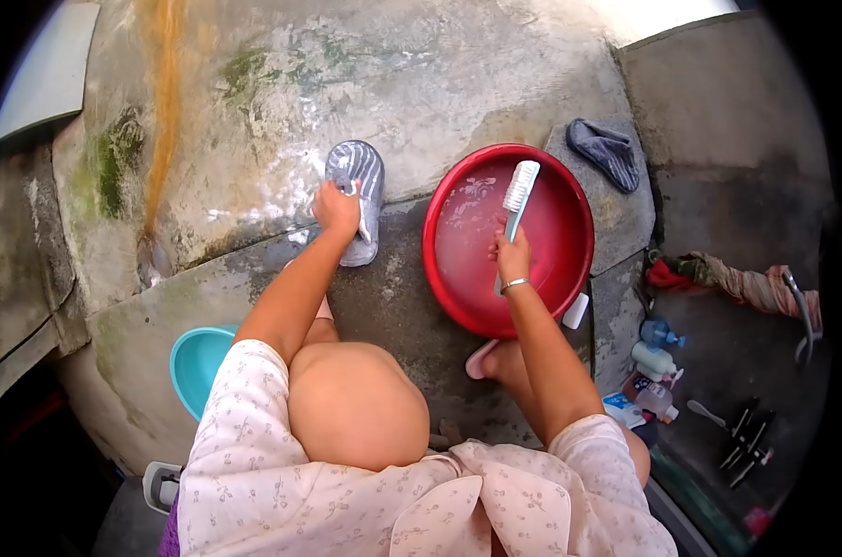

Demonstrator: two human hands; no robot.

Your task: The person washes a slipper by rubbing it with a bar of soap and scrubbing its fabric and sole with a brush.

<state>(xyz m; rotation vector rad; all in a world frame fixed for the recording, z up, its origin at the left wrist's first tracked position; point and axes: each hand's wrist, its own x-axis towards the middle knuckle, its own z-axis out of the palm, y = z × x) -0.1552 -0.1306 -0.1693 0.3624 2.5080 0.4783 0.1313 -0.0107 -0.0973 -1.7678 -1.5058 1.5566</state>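
My left hand (336,210) is closed on a grey slipper with white stripes (370,176), which rests on the wet concrete ledge with its toe pointing away from me. In my right hand (511,255) is a scrubbing brush (521,190) with a pale blue handle and white bristles, held bristle end up. The brush is over a red basin (433,243), which holds water with some suds. A second grey slipper (605,153) lies on the stone slab just beyond the basin's right rim.
White suds (268,200) spread on the concrete left of the slipper. A turquoise basin (187,371) stands by my left leg. At right are several bottles (658,357), a twisted cloth (737,283) and a white block (575,311) beside the red basin.
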